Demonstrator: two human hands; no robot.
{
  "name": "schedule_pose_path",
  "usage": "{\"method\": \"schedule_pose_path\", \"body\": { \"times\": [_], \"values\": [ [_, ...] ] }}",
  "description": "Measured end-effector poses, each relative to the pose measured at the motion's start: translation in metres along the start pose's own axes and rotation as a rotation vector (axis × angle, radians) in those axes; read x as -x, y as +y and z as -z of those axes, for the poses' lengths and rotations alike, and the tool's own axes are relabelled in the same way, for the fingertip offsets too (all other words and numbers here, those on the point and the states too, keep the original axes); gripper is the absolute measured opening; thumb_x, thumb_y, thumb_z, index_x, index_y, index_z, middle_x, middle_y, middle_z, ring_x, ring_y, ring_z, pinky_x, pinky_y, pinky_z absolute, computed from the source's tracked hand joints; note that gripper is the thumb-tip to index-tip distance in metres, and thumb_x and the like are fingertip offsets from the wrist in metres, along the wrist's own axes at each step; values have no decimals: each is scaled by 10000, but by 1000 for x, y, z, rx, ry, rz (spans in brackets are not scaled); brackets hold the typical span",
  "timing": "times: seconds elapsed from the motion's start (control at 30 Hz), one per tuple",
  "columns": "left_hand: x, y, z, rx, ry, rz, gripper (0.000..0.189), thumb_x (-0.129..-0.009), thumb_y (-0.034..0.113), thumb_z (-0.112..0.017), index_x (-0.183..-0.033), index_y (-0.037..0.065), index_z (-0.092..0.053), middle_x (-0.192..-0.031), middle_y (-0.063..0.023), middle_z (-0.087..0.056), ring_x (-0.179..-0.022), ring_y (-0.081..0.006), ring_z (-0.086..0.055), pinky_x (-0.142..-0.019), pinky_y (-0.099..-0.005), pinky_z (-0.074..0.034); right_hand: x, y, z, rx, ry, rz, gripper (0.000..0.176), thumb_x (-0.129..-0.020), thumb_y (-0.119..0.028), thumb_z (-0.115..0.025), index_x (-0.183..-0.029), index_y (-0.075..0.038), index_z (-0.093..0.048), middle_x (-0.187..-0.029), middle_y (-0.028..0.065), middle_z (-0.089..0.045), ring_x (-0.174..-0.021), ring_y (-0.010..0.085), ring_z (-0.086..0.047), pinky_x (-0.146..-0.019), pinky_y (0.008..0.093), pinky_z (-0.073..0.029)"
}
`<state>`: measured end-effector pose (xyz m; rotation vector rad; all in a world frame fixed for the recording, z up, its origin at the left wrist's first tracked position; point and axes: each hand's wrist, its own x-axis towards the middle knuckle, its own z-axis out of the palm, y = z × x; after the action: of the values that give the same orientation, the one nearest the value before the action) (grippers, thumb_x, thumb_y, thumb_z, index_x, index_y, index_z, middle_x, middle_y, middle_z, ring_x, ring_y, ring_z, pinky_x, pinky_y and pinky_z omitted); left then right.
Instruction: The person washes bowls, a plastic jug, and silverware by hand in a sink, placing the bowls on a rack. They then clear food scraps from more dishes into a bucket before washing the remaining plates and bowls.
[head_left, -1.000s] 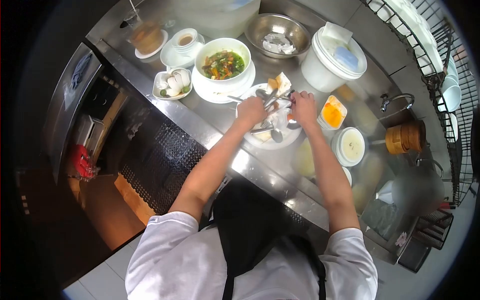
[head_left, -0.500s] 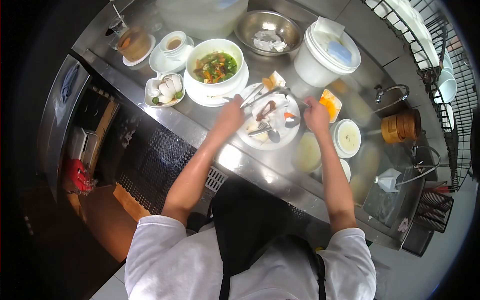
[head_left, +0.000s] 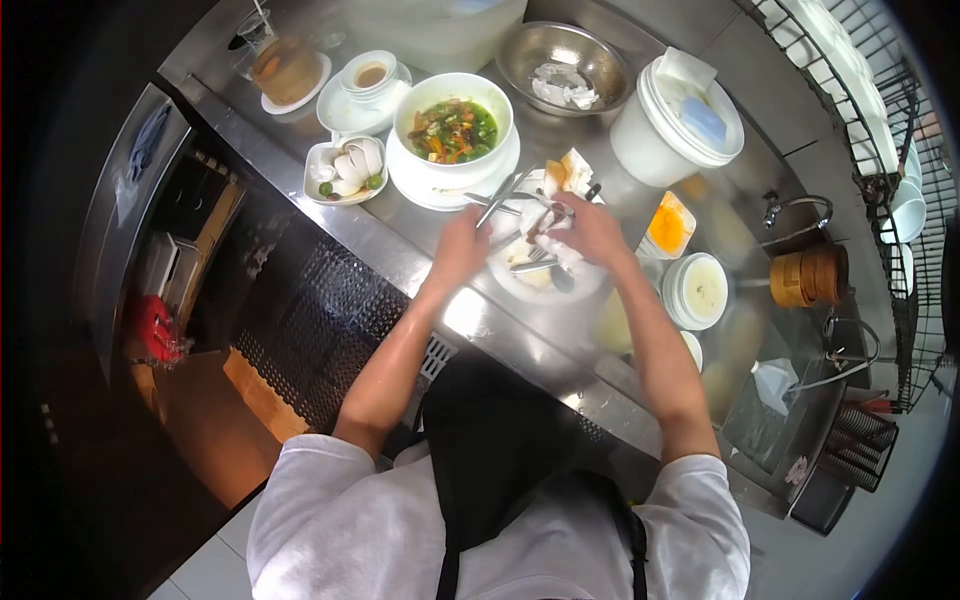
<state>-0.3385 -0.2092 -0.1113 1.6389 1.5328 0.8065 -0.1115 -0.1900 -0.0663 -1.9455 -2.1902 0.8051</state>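
Observation:
My left hand (head_left: pixel 463 242) is closed around some metal cutlery (head_left: pixel 497 200), whose ends stick out over the left side of a white plate (head_left: pixel 535 290). Over the same plate my right hand (head_left: pixel 592 230) has its fingers closed on crumpled white napkins (head_left: pixel 545 215); its fingertips are partly hidden among them. A fork (head_left: pixel 535 262) and a spoon (head_left: pixel 562 280) lie on the plate near me. Behind my right hand, a tan and white scrap (head_left: pixel 570 172) rises at the plate's far edge.
Left of the plate stand a soup bowl (head_left: pixel 453 125) and a dish of shells and limes (head_left: pixel 345 170). Behind are a steel bowl (head_left: pixel 562 65) and a white bucket (head_left: pixel 650 140). An orange sauce dish (head_left: pixel 668 226) and stacked bowls (head_left: pixel 695 290) sit right, before a sink (head_left: pixel 765 425).
My right hand has moved left from the plate's right edge onto the napkins, no longer on the utensil handle it held. My left hand stays by the plate with cutlery. The view has shifted slightly.

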Motion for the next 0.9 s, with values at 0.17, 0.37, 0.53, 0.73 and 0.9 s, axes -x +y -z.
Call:
{"method": "schedule_pose_path", "body": {
  "times": [0.17, 0.37, 0.53, 0.73, 0.9],
  "values": [
    [15, 0, 12, 109, 27, 3, 110, -781, 21, -474, -849, -12, -554, -677, -159, -576, -606, -244, -547, -611, -340, -428, 2, 19, -26, -119, 199, 48, 436, -703, -244, -738, -1076, -94, -570, -717, 145, -626, -675, 314, -620, -625, 387, -468],
    [13, 4, 24, 177, -59, 48, 134, -786, 37, -508, -910, 15, -555, -748, -223, -589, -713, -392, -577, -659, -395, -447, 10, 29, 9, -428, 277, -22, 338, -749, -167, -702, -1017, -21, -557, -729, 88, -623, -651, 172, -582, -610, 314, -458],
    [0, 3, -10, 58, 2, -197, 122, -749, 29, -536, -869, 6, -546, -835, -195, -574, -806, -377, -548, -718, -424, -438, -60, 4, 85, -668, 539, 58, 448, -796, -175, -677, -1142, 64, -520, -834, 62, -621, -780, 112, -562, -710, 268, -463],
    [-17, 20, -50, -278, 42, -359, 215, -708, 47, -592, -907, 16, -519, -973, -139, -532, -945, -339, -493, -752, -431, -471, -88, -4, 99, -941, 520, -61, 409, -833, -209, -620, -1160, 23, -538, -646, 5, -551, -533, 60, -404, -510, 213, -296],
    [-20, 43, -57, -358, -15, -247, 261, -736, 111, -649, -937, 1, -525, -999, -161, -521, -938, -352, -505, -758, -430, -472, -59, 29, 64, -985, 482, -172, 246, -857, -157, -542, -998, 32, -612, -670, 60, -622, -681, 111, -527, -723, 258, -395]
  ]
}}
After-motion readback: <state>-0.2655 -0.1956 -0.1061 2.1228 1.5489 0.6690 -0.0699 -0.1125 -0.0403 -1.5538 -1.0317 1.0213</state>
